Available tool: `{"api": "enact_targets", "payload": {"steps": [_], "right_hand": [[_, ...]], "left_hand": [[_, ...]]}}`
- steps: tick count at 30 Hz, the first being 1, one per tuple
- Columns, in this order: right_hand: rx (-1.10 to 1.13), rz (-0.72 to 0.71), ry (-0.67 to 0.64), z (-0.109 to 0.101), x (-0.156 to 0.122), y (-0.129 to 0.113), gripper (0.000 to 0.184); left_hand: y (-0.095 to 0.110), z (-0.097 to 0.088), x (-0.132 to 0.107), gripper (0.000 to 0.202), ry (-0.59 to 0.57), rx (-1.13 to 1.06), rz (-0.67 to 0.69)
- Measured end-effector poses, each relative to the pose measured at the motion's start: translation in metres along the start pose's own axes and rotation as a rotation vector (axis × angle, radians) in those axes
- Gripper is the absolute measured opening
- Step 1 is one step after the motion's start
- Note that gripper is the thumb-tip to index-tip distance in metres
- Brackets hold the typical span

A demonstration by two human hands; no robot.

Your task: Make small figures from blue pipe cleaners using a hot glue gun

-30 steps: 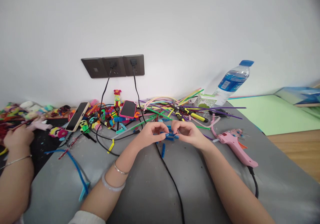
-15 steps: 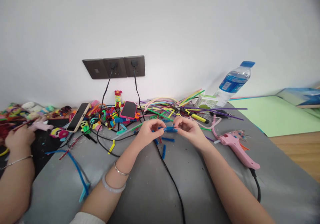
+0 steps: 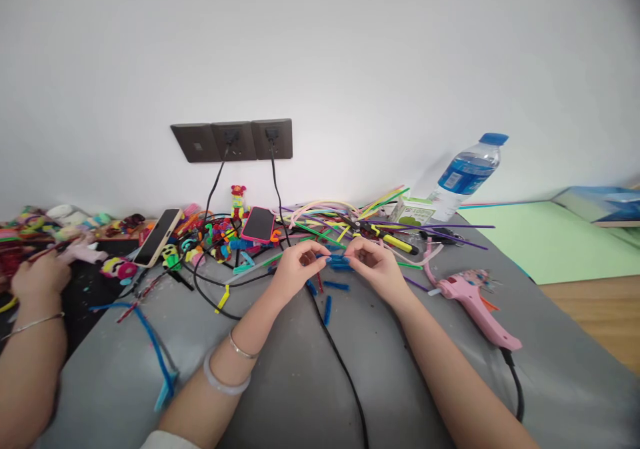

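Note:
Between my fingertips is a short blue pipe cleaner piece (image 3: 339, 260), stretched sideways above the grey table (image 3: 390, 382). My left hand (image 3: 297, 272) pinches its left end, and my right hand (image 3: 375, 269) pinches the right end. Just below lie more cut blue pipe cleaner pieces (image 3: 327, 309), several of them loose on the tabletop. Behind my right hand rest yellow-and-black pliers (image 3: 385, 234) on a heap of coloured pipe cleaners (image 3: 325, 210). To the right of that hand is a pink glue gun (image 3: 473, 309).
A water bottle (image 3: 467, 175) leans near the wall beside a small box (image 3: 413, 211). Black cables (image 3: 345, 369) cross the table from the wall sockets (image 3: 233, 141). Two phones (image 3: 259, 224) and fuzzy figures stand at the back left. Another person's hand (image 3: 41, 277) works at far left.
The view has shifted slightly, so the background sits a little lower. Both hands keep their pinch on the blue piece, with only small finger movement.

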State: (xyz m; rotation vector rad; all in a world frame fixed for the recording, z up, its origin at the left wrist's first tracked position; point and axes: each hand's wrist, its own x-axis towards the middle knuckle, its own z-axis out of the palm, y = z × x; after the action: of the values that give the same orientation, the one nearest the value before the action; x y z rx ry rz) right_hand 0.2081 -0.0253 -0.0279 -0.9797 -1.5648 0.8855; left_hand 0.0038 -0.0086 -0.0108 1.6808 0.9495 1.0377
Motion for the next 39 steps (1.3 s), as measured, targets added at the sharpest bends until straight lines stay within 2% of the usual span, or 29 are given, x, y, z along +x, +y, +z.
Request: {"api": "enact_targets", "payload": {"steps": [6, 10, 12, 14, 15, 19, 23, 28, 31, 35, 39], "right_hand": [[-0.053, 0.042, -0.06, 0.002, -0.001, -0.005, 0.021], [-0.094, 0.019, 0.008, -0.003, 0.0, -0.004, 0.016], [-0.173, 0.003, 0.08, -0.01, 0.001, -0.002, 0.012], [-0.286, -0.019, 0.117, -0.018, 0.002, -0.001, 0.008], [-0.339, -0.033, 0.111, -0.022, 0.003, -0.001, 0.006], [-0.481, -0.072, 0.027, -0.031, 0.004, 0.002, 0.007], [-0.544, -0.056, -0.02, -0.032, 0.005, 0.007, 0.009], [-0.573, 0.004, -0.017, -0.032, 0.004, 0.013, 0.009], [-0.574, 0.018, 0.015, -0.032, 0.004, 0.013, 0.013], [-0.564, 0.034, 0.124, -0.032, 0.005, 0.011, 0.02], [-0.529, 0.043, 0.209, -0.031, 0.005, 0.008, 0.02]], "left_hand": [[-0.003, 0.0, 0.001, 0.023, -0.027, -0.09, -0.055], [-0.001, -0.008, 0.004, 0.033, -0.038, -0.1, -0.051], [-0.001, -0.019, 0.006, 0.036, 0.004, -0.029, -0.039], [0.0, -0.032, 0.008, 0.025, 0.083, 0.106, -0.033], [0.0, -0.038, 0.008, 0.019, 0.086, 0.177, -0.039], [0.003, -0.051, 0.007, 0.023, -0.037, 0.419, -0.119], [0.009, -0.044, 0.002, 0.034, -0.195, 0.588, -0.212], [0.018, -0.024, -0.005, 0.036, -0.217, 0.849, -0.29], [0.024, -0.017, -0.009, 0.024, -0.219, 0.936, -0.334], [0.023, -0.021, -0.009, 0.016, -0.229, 0.892, -0.35], [0.017, -0.033, -0.005, 0.017, -0.23, 0.752, -0.298]]}}
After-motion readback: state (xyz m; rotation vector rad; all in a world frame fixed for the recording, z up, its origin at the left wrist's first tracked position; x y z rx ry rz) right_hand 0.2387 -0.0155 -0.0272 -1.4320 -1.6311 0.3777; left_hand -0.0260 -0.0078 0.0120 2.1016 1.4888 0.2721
